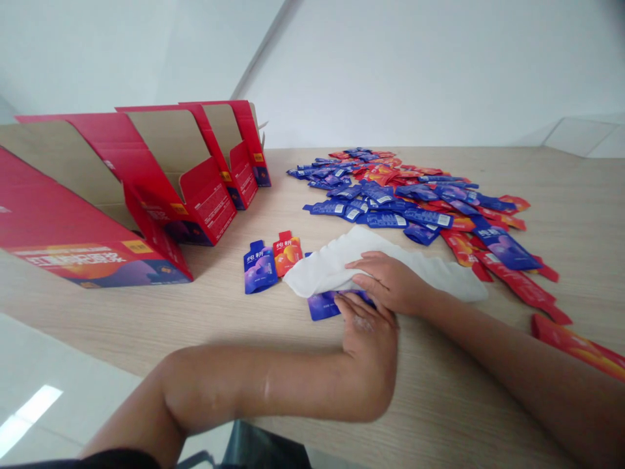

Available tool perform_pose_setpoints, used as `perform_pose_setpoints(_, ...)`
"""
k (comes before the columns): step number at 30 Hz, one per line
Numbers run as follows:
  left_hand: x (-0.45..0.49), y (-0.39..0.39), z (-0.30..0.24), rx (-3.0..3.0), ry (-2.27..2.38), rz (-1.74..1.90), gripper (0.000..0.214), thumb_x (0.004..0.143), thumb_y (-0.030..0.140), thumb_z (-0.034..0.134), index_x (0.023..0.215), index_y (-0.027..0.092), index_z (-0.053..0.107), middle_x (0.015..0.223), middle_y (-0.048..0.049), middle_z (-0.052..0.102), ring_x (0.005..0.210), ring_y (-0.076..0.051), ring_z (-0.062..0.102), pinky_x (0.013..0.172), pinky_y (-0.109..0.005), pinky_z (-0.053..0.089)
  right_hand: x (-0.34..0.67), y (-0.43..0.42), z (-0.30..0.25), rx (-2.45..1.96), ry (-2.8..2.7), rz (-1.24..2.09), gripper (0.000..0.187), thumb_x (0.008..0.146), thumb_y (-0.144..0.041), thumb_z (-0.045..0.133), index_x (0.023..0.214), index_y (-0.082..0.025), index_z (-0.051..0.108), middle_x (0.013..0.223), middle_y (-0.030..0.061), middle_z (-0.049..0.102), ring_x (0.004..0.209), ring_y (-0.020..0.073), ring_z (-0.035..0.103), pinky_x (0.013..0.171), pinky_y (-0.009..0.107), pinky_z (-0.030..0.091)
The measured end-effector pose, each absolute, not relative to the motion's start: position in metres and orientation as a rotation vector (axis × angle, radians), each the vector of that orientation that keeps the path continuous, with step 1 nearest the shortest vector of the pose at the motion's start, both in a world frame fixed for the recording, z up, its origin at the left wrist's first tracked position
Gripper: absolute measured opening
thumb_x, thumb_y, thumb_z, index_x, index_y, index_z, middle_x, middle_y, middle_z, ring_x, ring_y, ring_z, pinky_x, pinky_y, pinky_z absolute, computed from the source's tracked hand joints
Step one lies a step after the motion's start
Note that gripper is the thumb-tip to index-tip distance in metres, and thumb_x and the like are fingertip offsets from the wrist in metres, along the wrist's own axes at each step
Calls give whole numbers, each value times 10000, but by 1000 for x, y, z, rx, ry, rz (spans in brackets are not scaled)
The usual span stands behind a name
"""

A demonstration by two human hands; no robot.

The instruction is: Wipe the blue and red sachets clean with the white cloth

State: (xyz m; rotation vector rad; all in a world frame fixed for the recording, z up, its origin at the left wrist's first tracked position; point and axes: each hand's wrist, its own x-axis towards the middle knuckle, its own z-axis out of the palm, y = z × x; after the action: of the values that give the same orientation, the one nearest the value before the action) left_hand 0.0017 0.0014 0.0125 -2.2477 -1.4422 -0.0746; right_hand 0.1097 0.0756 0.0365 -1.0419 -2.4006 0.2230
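Note:
My right hand [393,280] is pressed down on a white cloth [322,264], fingers bunched around a fold of it. Under the cloth's near edge a blue pouch [323,306] pokes out, lying flat on the table. My left hand [367,329] rests on the near side of that pouch, its fingers stretched out and laid flat, just below the right hand. Left of the cloth lie a blue pouch [260,268] and a red-orange pouch [287,254], side by side with their spouts pointing away. More of the layer beneath the cloth is hidden.
Several open red cartons [205,202] stand in a row on the left of the wooden table [219,322]. A loose heap of blue and red pouches [375,193] spreads across the back and right. One red pouch [581,342] lies by my right forearm. A white wall [415,71] rises behind.

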Motion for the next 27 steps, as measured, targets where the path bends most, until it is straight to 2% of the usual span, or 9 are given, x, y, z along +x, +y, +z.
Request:
perform_pose_setpoints(4, 2, 1, 10, -2254, -1435, -107, 339, 825, 147, 467, 1116, 0, 559, 999, -280, 647, 971, -331, 607, 860, -548, 447, 115, 82, 32, -1101, -2390, 186, 375, 931, -344, 329, 951, -179, 665, 987, 85, 686, 944, 211, 604, 896, 371, 403)
perform_pose_setpoints(12, 1, 3, 6, -2226, -1387, -18, 396, 809, 224, 526, 1145, 16, 536, 1020, -301, 631, 972, -360, 600, 844, -568, 439, 132, 96, 27, -1254, -2305, 102, 393, 936, -359, 319, 853, -166, 651, 882, 94, 692, 951, 231, 593, 876, 370, 407)
perform_pose_setpoints(19, 0, 2, 7, -2276, -1422, -110, 369, 807, 167, 517, 1133, -4, 545, 1008, -302, 634, 968, -343, 606, 848, -555, 443, 126, 88, 29, -1112, -2255, 126, 362, 926, -337, 341, 1089, -152, 606, 1109, 113, 643, 1042, 225, 567, 975, 421, 342)
perform_pose_setpoints(23, 2, 3, 7, -2250, -1420, -85, 351, 807, 159, 504, 1117, 4, 553, 1019, -310, 627, 959, -353, 607, 834, -554, 449, 117, 83, 30, -1086, -2355, 219, 362, 933, -345, 327, 935, -175, 646, 1022, 85, 676, 990, 206, 589, 949, 385, 365)
perform_pose_setpoints(27, 2, 3, 8, -2212, -1383, 7, 359, 822, 167, 472, 1146, 28, 536, 1024, -290, 634, 955, -350, 610, 834, -559, 445, 119, 87, 29, -1174, -2350, 177, 388, 939, -353, 308, 833, -179, 638, 899, 78, 686, 926, 208, 596, 886, 358, 388)
